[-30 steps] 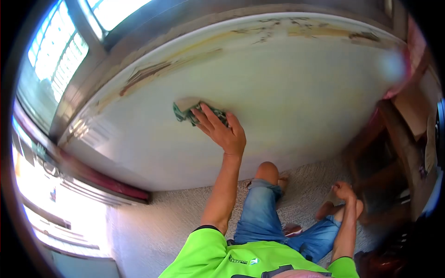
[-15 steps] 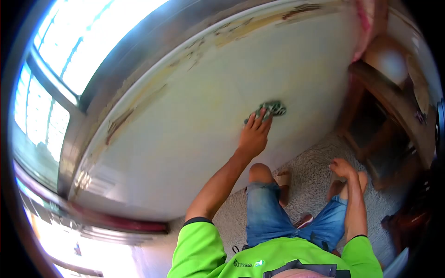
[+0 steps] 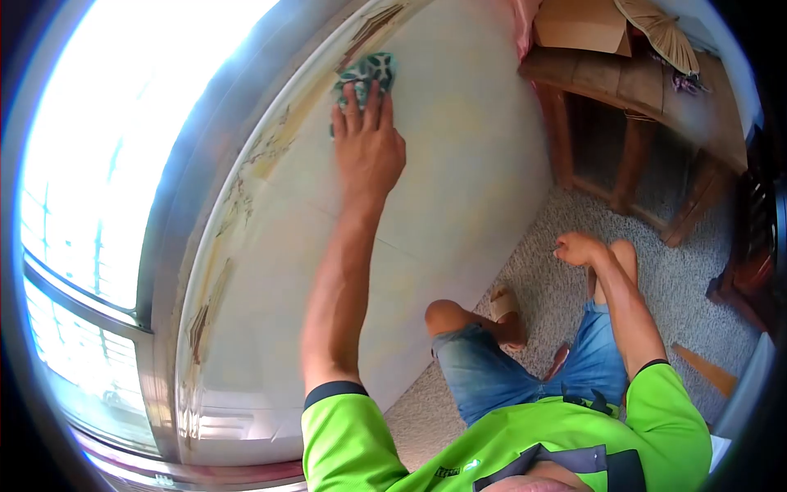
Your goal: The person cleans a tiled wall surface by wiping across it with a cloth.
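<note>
My left hand (image 3: 369,152) presses a green-and-white patterned cloth (image 3: 370,75) against a pale wall (image 3: 443,156), close to its upper edge below the window. The fingers lie over the cloth and partly hide it. Brown and yellowish worn patches (image 3: 379,25) run along that edge, just beyond the cloth. Near my knee, my right hand (image 3: 579,248) hangs with its fingers loosely curled, and nothing shows in it.
A bright window (image 3: 90,180) with bars lies to the left. At the right stands a wooden table (image 3: 590,72) with a cardboard box (image 3: 582,25) and a hand fan (image 3: 662,33) on it. Dark wooden furniture (image 3: 746,271) is at the far right, above the speckled floor (image 3: 533,271).
My left hand has carried the cloth from the middle of the wall up toward the stained edge. The view has turned, showing more of the table. My right hand stays by my knee.
</note>
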{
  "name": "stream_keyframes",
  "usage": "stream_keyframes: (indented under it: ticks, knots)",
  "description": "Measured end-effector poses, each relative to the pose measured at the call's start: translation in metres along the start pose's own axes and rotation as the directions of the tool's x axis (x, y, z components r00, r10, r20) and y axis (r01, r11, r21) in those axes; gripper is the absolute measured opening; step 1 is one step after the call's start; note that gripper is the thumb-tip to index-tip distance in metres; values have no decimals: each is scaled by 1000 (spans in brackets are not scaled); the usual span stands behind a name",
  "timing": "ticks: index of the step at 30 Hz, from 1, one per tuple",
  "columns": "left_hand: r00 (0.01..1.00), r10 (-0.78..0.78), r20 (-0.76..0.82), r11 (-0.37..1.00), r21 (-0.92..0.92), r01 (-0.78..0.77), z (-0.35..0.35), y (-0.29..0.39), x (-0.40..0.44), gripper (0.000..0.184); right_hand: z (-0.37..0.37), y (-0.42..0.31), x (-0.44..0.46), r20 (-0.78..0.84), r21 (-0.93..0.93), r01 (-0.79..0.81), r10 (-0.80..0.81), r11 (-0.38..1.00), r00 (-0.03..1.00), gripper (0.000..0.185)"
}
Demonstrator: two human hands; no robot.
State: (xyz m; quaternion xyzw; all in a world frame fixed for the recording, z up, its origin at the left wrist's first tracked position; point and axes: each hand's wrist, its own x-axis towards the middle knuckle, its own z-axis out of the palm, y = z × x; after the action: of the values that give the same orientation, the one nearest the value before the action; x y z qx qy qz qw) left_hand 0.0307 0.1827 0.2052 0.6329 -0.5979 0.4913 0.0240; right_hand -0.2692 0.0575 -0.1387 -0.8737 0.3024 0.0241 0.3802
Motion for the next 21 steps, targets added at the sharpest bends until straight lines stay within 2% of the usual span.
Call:
stream_keyframes:
  ticks: [2,4,6,9,11,13,15,17,18,21]
  knots:
    - [995,72,74,997,-12,-72,27,18,-7,57,-5,-4,-2,14,-1,-31,31,1000,999,39]
    - [959,170,229,985,-49,-163,50,45,-35,54,-7,-3,-1,28,2,-37,37,999,999,39]
    - [874,283,394,957,-59,-284,64,68,-79,52,-6,-1,-3,43,9,-37,37,999,998,39]
    - [768,345,540,938,-177,-297,62,79,-156,50,-7,-3,-6,-51,87,-12,16,996,999,39]
    - [755,368,543,929,-187,-319,41,69,-194,49,-13,-11,-10,-22,86,-20,22,996,1000,41]
    - [741,384,550,922,-196,-332,27,48,-194,49,-8,-6,-4,-22,70,-2,4,998,1000,42]
    - [788,327,522,945,-175,-276,7,23,-178,51,-2,-3,1,-10,41,18,-17,999,1000,43]
    - [873,238,427,970,-60,-235,-17,6,-125,49,1,-2,4,5,88,7,-8,996,1000,44]
    - [920,183,346,981,-6,-193,-24,-2,-97,55,0,-3,5,9,80,11,-12,997,1000,44]
    - [992,24,124,998,49,-31,-44,-20,-31,58,-5,-8,4,72,17,4,-6,1000,997,45]
